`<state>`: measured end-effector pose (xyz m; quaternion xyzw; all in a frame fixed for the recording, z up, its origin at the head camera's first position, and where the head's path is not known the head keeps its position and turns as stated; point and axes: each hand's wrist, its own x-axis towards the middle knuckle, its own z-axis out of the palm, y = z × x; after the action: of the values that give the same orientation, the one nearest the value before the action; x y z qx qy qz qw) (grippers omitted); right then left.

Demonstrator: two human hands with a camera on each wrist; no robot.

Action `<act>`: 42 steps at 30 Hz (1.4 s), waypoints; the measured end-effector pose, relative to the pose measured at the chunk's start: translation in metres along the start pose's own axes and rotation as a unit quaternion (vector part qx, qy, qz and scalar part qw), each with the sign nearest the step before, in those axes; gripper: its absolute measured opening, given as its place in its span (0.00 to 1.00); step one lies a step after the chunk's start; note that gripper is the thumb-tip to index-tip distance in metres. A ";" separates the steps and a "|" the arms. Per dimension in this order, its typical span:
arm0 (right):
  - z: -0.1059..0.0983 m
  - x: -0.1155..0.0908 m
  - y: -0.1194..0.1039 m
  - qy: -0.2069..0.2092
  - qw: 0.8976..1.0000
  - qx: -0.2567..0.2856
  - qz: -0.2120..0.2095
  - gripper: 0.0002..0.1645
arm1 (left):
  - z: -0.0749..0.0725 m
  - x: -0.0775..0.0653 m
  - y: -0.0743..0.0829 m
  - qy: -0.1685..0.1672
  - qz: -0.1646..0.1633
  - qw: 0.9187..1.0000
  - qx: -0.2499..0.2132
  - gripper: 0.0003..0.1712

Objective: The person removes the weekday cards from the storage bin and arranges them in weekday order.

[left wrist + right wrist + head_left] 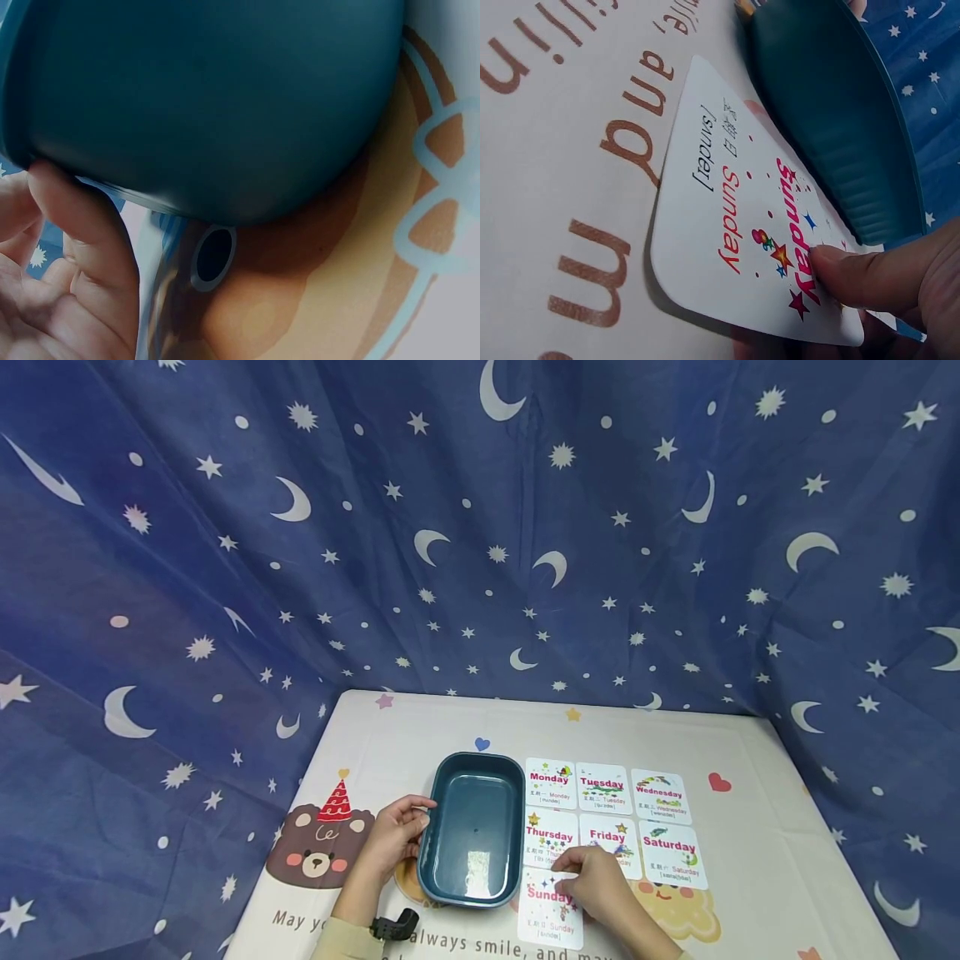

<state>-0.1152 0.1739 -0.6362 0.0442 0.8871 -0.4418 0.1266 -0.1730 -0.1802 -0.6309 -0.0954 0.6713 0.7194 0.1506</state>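
A deep teal rectangular tray (520, 785) with rounded corners stands left of the cards in the head view. At its left side, my left hand (397, 835) holds the rim with bent fingers; in the left wrist view a fingertip meets the underside of the rim. The Sunday card (550, 927) is white with pink lettering and small stars. My right hand (596, 885) pinches it by its upper right part. In the right wrist view the thumb (870, 277) lies on the card's face, the other fingers are mostly hidden beneath, and the card slants off the cloth.
Behind the Sunday card lie Monday (550, 797), Tuesday (602, 802), Wednesday (662, 810), Thursday (550, 820), Friday (592, 822) and Saturday (670, 879) cards in two rows. A printed white cloth (750, 868) covers the table. Blue star-and-moon curtains (480, 568) enclose the back and sides.
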 end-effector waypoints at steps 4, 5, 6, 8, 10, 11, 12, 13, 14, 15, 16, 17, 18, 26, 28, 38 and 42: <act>0.002 0.001 -0.001 0.016 0.999 -0.042 -0.020 0.15 | 0.000 0.000 0.000 0.001 -0.002 1.000 0.001 0.17; 0.002 0.001 -0.002 0.020 0.998 -0.054 -0.024 0.16 | 0.000 -0.001 0.000 0.002 -0.002 1.000 0.000 0.16; 0.002 0.001 -0.002 0.025 0.997 -0.066 -0.029 0.16 | 0.000 -0.001 0.000 0.001 -0.002 1.000 0.001 0.17; 0.003 0.001 -0.004 0.031 0.996 -0.083 -0.031 0.16 | 0.000 -0.001 0.000 0.001 -0.002 1.000 0.000 0.17; 0.004 0.001 -0.005 0.035 0.994 -0.093 -0.034 0.16 | 0.000 -0.001 0.000 0.000 -0.002 1.000 -0.001 0.17; 0.004 0.001 -0.005 0.036 0.994 -0.098 -0.035 0.16 | 0.000 -0.001 0.000 0.000 -0.002 1.000 -0.002 0.17; 0.004 0.001 -0.006 0.038 0.993 -0.103 -0.038 0.16 | 0.000 -0.001 0.000 0.000 -0.002 1.000 -0.001 0.17; 0.004 0.001 -0.006 0.040 0.993 -0.107 -0.040 0.16 | 0.000 -0.001 0.000 0.000 -0.002 1.000 -0.001 0.17; 0.005 0.001 -0.006 0.041 0.992 -0.111 -0.045 0.16 | 0.000 0.000 0.000 0.000 -0.002 1.000 -0.001 0.17; 0.005 0.000 -0.006 0.043 0.991 -0.115 -0.047 0.16 | 0.000 0.000 0.000 0.000 -0.002 1.000 -0.001 0.17; 0.005 0.000 -0.005 0.045 0.991 -0.119 -0.050 0.17 | 0.000 0.000 0.000 -0.001 -0.002 1.000 0.000 0.17; 0.005 0.000 -0.005 0.047 0.990 -0.122 -0.051 0.17 | 0.000 0.000 0.000 -0.001 -0.002 1.000 -0.001 0.17; 0.005 0.000 -0.005 0.049 0.989 -0.124 -0.055 0.17 | 0.000 0.000 0.000 -0.002 -0.002 1.000 -0.001 0.17; 0.006 -0.001 -0.007 0.052 0.988 -0.136 -0.046 0.16 | 0.000 0.000 0.000 -0.005 -0.002 1.000 -0.002 0.17; 0.006 -0.002 -0.008 0.054 0.987 -0.141 -0.048 0.16 | 0.000 0.000 0.001 -0.005 -0.002 1.000 -0.002 0.17; 0.006 -0.002 -0.006 0.071 0.983 -0.159 -0.057 0.17 | 0.000 -0.001 0.002 -0.007 0.000 1.000 -0.003 0.17; 0.003 -0.001 -0.005 0.076 0.984 -0.151 -0.049 0.17 | -0.001 0.000 0.001 -0.007 -0.001 1.000 -0.003 0.18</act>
<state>-0.1150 0.1681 -0.6341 0.0148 0.9518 -0.3034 0.0423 -0.1730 -0.1809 -0.6301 -0.0913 0.6681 0.7219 0.1555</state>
